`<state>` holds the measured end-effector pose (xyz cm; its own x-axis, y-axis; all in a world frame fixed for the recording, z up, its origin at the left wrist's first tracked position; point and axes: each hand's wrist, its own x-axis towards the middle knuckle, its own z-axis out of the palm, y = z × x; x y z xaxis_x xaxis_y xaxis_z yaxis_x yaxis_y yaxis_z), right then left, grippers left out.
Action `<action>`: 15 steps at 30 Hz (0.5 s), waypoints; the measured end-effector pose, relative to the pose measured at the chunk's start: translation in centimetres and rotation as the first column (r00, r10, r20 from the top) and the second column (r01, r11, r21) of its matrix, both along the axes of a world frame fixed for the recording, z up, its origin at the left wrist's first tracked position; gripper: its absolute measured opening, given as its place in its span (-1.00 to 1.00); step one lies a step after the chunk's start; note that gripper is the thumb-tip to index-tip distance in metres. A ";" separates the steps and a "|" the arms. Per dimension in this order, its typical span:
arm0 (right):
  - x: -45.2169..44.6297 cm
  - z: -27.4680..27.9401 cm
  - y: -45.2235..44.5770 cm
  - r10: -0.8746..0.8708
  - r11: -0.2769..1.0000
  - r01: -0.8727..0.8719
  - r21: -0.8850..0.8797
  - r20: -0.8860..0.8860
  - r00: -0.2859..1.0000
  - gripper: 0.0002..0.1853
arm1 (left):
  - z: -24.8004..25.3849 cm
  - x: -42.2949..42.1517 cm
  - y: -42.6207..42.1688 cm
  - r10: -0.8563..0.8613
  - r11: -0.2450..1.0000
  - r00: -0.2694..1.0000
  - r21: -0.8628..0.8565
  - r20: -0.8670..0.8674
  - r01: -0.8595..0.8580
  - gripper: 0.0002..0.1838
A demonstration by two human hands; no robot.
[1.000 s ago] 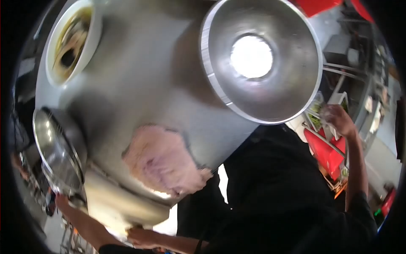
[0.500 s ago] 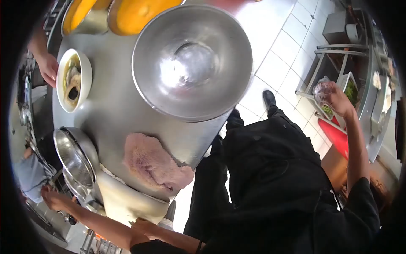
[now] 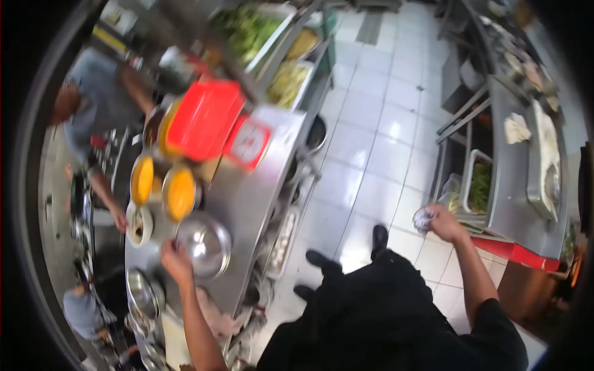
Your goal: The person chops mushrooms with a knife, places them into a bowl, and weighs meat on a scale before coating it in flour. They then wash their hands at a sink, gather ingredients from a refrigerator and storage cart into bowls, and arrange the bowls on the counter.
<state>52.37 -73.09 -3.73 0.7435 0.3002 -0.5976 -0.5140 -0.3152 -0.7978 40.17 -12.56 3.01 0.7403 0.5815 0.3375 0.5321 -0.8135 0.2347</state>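
My left hand (image 3: pixel 177 261) is at the near left rim of a large shiny metal bowl (image 3: pixel 209 247), its fingers closed on the rim. My right hand (image 3: pixel 443 224) is held out over the floor at the right, closed on a crumpled clear plastic piece (image 3: pixel 423 219). Below the bowl, a pale pink, limp piece (image 3: pixel 216 315) lies on the steel table (image 3: pixel 247 216), partly behind my left forearm. A white bowl (image 3: pixel 140 225) with dark contents and two metal pots of orange liquid (image 3: pixel 180 193) stand beyond the metal bowl.
A red scale (image 3: pixel 249 143) with a red tray (image 3: pixel 207 117) stands farther along the table. Strainers (image 3: pixel 143 294) are at its left. A co-worker's hand (image 3: pixel 119 217) is beside the white bowl. At the right is a steel counter (image 3: pixel 516 167); dark shoes (image 3: pixel 379 240) stand on the tiles.
The view has swung up and outward, showing more floor and table. My left hand has moved from the strainers to the metal bowl. My right hand still holds the plastic.
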 end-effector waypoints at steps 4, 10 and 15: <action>1.1 -0.1 -8.0 -0.066 0.996 0.069 -0.051 0.060 0.996 -0.76 | -0.3 -0.8 -0.5 0.222 0.957 0.975 0.200 -0.028 -0.212 -0.76; 6.3 1.9 -12.8 -0.211 0.976 0.205 0.071 0.098 0.972 -0.79 | -2.0 -3.3 1.5 0.612 0.779 0.787 0.232 -0.083 -0.582 -0.69; 17.5 4.3 -10.6 -0.068 0.994 0.035 0.104 0.332 0.941 -0.82 | -0.5 -3.9 -2.0 0.768 0.640 0.639 0.012 -0.041 -0.769 -0.71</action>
<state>69.90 -83.69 0.59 0.9115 0.2992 -0.2823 -0.2261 -0.2091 -0.9514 36.29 -14.54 2.51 0.0379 0.9486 0.3142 0.9734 -0.1061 0.2029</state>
